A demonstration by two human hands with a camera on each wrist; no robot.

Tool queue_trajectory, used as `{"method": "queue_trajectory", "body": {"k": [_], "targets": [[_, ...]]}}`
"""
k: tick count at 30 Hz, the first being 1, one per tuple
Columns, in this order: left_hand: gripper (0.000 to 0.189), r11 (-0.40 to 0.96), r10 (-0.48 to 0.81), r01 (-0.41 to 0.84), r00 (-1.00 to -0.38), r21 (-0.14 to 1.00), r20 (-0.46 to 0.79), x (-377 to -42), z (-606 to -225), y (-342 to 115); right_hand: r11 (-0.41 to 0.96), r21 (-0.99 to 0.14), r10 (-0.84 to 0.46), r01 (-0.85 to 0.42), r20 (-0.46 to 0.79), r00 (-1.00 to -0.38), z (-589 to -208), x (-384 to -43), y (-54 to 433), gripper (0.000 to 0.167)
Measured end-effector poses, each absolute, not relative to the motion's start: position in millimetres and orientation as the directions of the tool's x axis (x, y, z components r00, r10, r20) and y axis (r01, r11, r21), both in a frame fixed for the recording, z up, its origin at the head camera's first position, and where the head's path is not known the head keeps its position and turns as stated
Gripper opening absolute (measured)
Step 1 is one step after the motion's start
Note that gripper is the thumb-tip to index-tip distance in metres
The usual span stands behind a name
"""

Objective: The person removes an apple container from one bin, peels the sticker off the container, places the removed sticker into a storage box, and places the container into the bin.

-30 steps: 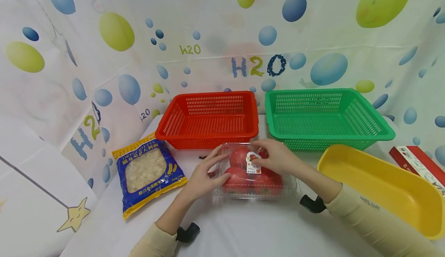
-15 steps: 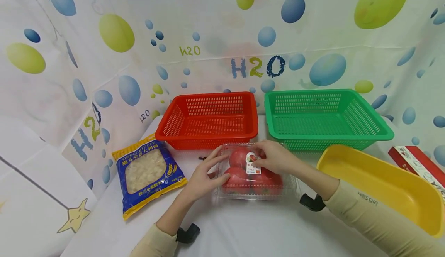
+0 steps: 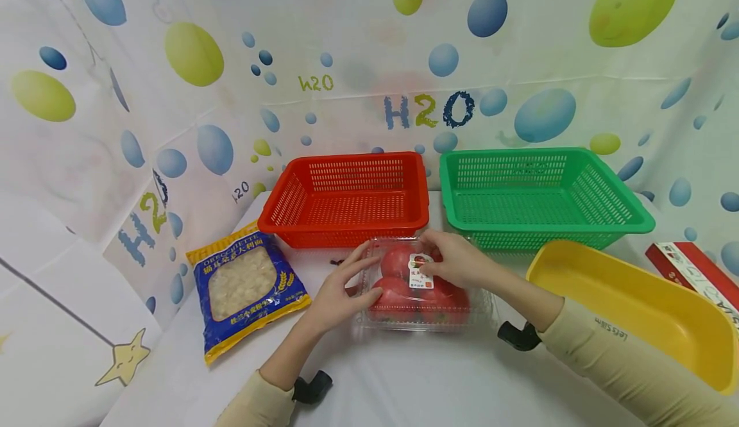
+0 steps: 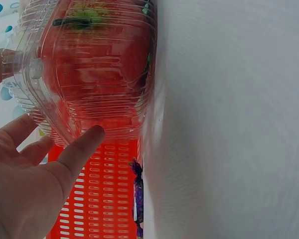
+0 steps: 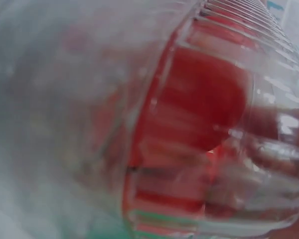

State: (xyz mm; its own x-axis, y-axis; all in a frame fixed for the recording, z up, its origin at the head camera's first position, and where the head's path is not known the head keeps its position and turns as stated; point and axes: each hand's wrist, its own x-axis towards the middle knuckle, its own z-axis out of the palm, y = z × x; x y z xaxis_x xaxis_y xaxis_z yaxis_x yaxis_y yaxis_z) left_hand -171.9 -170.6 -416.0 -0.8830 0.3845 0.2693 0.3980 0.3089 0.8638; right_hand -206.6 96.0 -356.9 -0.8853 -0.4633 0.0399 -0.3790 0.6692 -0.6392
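A clear plastic clamshell box of tomatoes with a white label lies at the middle of the table. My left hand rests against its left end. In the left wrist view its thumb is nearly straight at the box's side, with the fingers spread near the rim. My right hand reaches over the lid from the right. Its fingers are bent, with the thumb by the label and the fingertips toward the back edge, partly hidden. The right wrist view is filled by blurred clear plastic and red tomatoes.
Behind the box stand a red basket and a green basket. A blue pasta bag lies at left. A yellow basin and a red-and-white carton are at right. A purple wrapped candy lies beside the box.
My right fingers have shifted slightly over the lid around the label. My left hand and the box of tomatoes stay in place.
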Motion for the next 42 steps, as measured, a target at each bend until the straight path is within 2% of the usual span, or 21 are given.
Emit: {"method": "queue_trajectory", "body": {"k": [11,24,33,42], "targets": [[0.058,0.33,0.393,0.397,-0.883,0.857,0.258,-172.9,-416.4,-169.4,0.615,-0.692,-0.476,-0.377,0.055,-0.878,-351.7,-205.0,101.7,0.021],[0.056,0.31,0.394,0.402,-0.879,0.862,0.269,-172.6,-415.8,-169.0,0.478,-0.84,-0.468,-0.257,0.005,-0.884,-331.4,-202.7,128.7,0.026],[0.056,0.282,0.399,0.41,-0.872,0.868,0.283,-172.6,-417.2,-170.6,0.494,-0.841,-0.418,-0.22,-0.008,-0.908,-316.9,-200.3,176.5,0.033],[0.056,0.297,0.402,0.411,-0.872,0.862,0.278,-174.0,-418.6,-172.4,0.542,-0.827,-0.354,-0.148,-0.065,-0.933,-322.5,-189.9,250.2,0.036]]}}
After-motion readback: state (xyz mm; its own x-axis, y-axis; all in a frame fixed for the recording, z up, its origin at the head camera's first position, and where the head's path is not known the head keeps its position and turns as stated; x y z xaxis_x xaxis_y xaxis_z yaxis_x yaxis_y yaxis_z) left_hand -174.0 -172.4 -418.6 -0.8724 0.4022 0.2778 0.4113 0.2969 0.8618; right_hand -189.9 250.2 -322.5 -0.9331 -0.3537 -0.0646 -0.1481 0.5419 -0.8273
